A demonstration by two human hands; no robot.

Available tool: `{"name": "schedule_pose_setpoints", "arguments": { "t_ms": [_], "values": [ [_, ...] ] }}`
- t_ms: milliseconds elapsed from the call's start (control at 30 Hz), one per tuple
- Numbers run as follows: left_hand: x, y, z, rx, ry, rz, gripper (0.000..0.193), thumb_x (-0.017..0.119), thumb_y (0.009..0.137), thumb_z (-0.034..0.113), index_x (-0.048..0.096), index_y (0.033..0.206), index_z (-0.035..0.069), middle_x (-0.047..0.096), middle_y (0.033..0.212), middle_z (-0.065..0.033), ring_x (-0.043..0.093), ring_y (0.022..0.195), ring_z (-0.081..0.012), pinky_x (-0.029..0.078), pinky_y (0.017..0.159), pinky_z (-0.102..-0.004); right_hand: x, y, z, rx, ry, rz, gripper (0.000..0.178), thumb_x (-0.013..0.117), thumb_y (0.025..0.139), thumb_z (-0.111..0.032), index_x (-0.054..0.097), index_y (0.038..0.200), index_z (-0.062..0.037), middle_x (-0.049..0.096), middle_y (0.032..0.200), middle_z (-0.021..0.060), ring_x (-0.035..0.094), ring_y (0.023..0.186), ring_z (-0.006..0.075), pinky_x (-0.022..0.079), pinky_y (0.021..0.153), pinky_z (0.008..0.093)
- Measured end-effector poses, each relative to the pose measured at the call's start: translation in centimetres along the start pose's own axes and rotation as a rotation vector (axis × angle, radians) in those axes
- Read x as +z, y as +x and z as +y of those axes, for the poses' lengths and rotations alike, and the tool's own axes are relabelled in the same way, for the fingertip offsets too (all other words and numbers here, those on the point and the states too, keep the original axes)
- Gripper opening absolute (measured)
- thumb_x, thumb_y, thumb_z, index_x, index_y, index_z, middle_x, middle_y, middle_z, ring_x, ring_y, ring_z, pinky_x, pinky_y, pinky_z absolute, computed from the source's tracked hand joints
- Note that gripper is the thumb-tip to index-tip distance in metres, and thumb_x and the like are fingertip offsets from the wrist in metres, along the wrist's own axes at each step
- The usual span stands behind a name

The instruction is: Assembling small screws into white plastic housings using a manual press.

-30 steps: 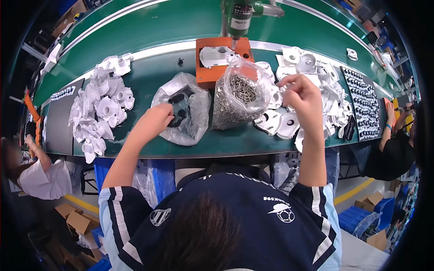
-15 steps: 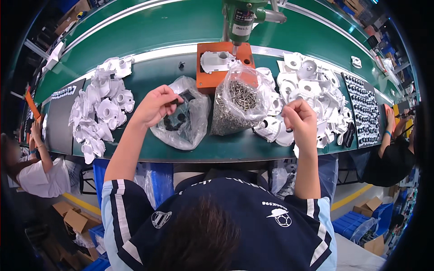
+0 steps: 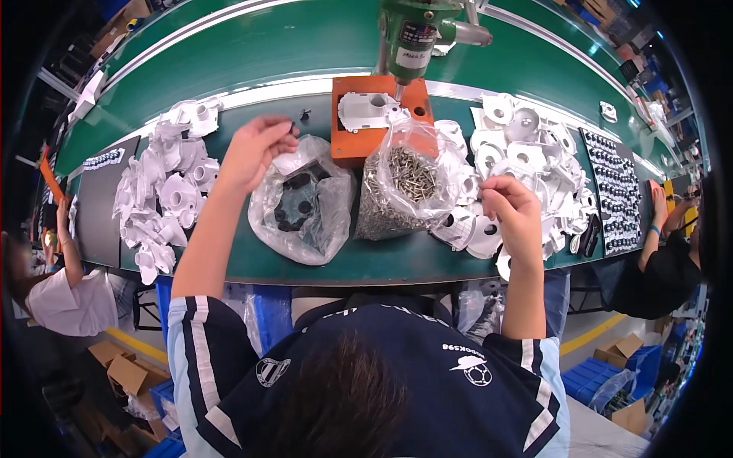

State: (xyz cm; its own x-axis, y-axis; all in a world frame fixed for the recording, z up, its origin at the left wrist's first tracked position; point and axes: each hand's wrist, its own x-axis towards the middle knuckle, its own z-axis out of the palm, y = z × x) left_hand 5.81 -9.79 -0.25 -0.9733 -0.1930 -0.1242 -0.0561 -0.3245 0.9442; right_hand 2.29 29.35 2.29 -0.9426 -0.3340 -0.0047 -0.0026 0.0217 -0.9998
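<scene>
My left hand (image 3: 259, 150) is raised above the left edge of a clear plastic bag (image 3: 263, 237) of small black parts (image 3: 294, 202). It is slightly blurred, with a small dark part pinched at its fingertips. My right hand (image 3: 515, 214) hovers over white plastic housings (image 3: 527, 153), thumb and fingers curled together; whatever they hold is too small to make out. Between the hands stands an open clear bag of metal screws (image 3: 411, 174). Behind it, one white housing (image 3: 365, 111) lies in an orange fixture block (image 3: 350, 143) below the green press (image 3: 410, 38).
A heap of white housings (image 3: 172, 183) lies to the left. Beyond the bag is a loose black part (image 3: 305, 114). Rows of black-and-white parts fill a dark tray (image 3: 611, 191) at the right. A co-worker (image 3: 72, 294) sits at left, another (image 3: 657, 275) at right.
My left hand has lifted away from the bag of black parts, forward and slightly left, still pinching a dark part. My right hand remains curled over the white housings, a little nearer me.
</scene>
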Motion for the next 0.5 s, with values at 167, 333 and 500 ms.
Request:
{"name": "schedule_pose_setpoints", "arguments": {
  "t_ms": [167,333,500],
  "values": [
    [4.8,5.6,3.3,0.030,0.477,-0.118,0.021,0.061,0.085,0.015,0.056,0.092,-0.003,0.060,0.076,-0.0072,0.057,0.069,-0.0132,0.046,0.066,-0.0251,-2.1,0.7,-1.8,0.013,-0.105,0.011,0.010,0.057,0.082,-0.003,0.059,0.091,0.0016,0.059,0.073,0.0025,0.050,0.059,0.0064,0.036,0.053,0.0190],
    [8.9,11.4,4.2,0.209,0.828,-0.354,0.023,0.063,0.080,0.025,0.065,0.079,0.002,0.061,0.068,-0.0025,0.055,0.062,-0.0099,0.042,0.062,-0.0225,-2.7,3.2,-4.2,-0.001,-0.200,-0.053,0.006,0.058,0.081,-0.002,0.057,0.087,0.0010,0.057,0.068,0.0026,0.051,0.060,0.0075,0.039,0.055,0.0200],
    [11.9,14.4,3.5,0.127,1.231,-0.488,0.023,0.070,0.071,0.027,0.066,0.079,0.006,0.057,0.064,-0.0013,0.051,0.056,-0.0100,0.041,0.055,-0.0230,-2.8,7.7,-4.4,0.124,-0.192,-0.206,0.006,0.056,0.083,-0.002,0.055,0.087,0.0018,0.055,0.071,0.0028,0.049,0.061,0.0086,0.039,0.055,0.0202]
  ]
}}
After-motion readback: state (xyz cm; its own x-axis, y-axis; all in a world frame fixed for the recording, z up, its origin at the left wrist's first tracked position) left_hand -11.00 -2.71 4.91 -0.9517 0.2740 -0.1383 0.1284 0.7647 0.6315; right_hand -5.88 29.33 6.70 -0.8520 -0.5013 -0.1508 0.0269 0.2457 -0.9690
